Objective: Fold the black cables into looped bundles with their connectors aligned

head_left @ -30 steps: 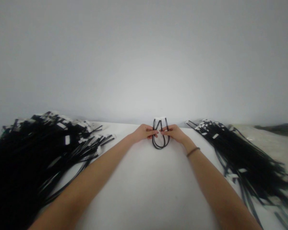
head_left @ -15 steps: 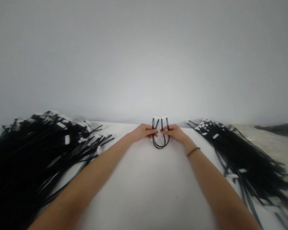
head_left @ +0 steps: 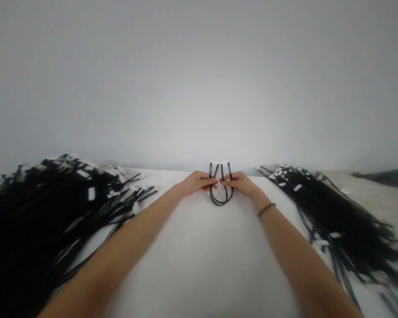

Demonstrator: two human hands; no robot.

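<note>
Left hand (head_left: 196, 183) and right hand (head_left: 241, 184) are both closed narrow, and I have their fingertips pinching the strands of a looped black cable (head_left: 222, 203), its white tags (head_left: 219, 162) standing up just past them. The loop sits near the far edge of the table (head_left: 199, 265), about midway along it. A dark bracelet (head_left: 266, 210) circles my right wrist. Heaps of black tagged cables (head_left: 36, 216) and (head_left: 338, 216) lie well out on either side, toward the table's left and right edges.
</note>
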